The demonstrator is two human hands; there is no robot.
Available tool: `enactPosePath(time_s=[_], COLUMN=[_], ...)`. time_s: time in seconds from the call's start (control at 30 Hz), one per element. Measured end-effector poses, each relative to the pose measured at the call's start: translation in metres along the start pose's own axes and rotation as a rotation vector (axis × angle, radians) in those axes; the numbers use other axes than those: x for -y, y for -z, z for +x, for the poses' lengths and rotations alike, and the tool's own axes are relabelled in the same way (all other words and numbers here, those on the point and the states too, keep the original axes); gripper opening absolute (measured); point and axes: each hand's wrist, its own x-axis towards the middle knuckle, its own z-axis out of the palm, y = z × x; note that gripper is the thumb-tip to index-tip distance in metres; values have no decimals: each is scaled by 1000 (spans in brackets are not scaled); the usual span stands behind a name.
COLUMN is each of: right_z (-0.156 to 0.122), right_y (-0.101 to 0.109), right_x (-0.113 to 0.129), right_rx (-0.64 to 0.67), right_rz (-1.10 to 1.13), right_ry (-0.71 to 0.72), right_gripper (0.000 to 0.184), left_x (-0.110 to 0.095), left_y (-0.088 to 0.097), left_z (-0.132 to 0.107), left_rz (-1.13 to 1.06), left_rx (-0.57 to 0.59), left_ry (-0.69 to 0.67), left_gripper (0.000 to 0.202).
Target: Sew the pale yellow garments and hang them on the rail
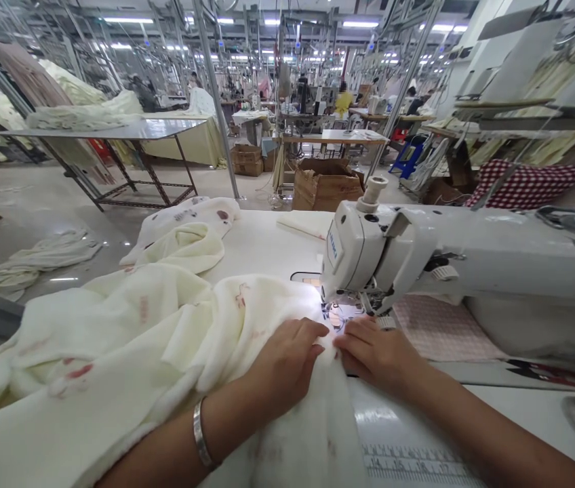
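Note:
A large cream fleece cloth (pixel 129 339) with faint pink prints lies bunched across the sewing table. My left hand (pixel 287 362) rests flat on its edge with fingers pressed down, a silver bangle on the wrist. My right hand (pixel 376 352) lies beside it, fingers curled and pinching the same edge. Both hands hold the cloth just in front of the lit needle area (pixel 341 313) of the white sewing machine (pixel 420 257). The needle itself is hidden behind the machine head.
A pink checked fabric piece (pixel 434 329) lies under the machine arm. Black scissors (pixel 552 373) rest at the right, and a printed ruler (pixel 409 464) runs along the table's near edge. Cardboard boxes (pixel 325 183), a metal table (pixel 114 132) and other workstations stand behind.

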Motion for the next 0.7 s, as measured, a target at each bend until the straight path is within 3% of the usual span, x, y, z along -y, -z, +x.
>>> enactPosePath(time_s=[0.17, 0.27, 0.4, 0.57, 0.7], right_z=[-3, -3, -3, -2, -2], right_y=[2, 7, 10, 7, 4], right_x=[-6, -7, -4, -2, -4], right_rx=[37, 56, 68, 60, 53], right_rz=[9, 10, 14, 30, 51], right_ry=[30, 23, 16, 29, 41], right_gripper=[32, 31, 26, 23, 27], left_x=[3, 2, 3, 7, 8], left_y=[1, 5, 7, 5, 5], left_z=[2, 3, 1, 0, 0], left_rz=[146, 198, 115, -72, -5], left_rx=[187, 235, 205, 71, 140], left_ry=[-166, -206, -206, -29, -136], left_gripper=[14, 13, 19, 19, 18])
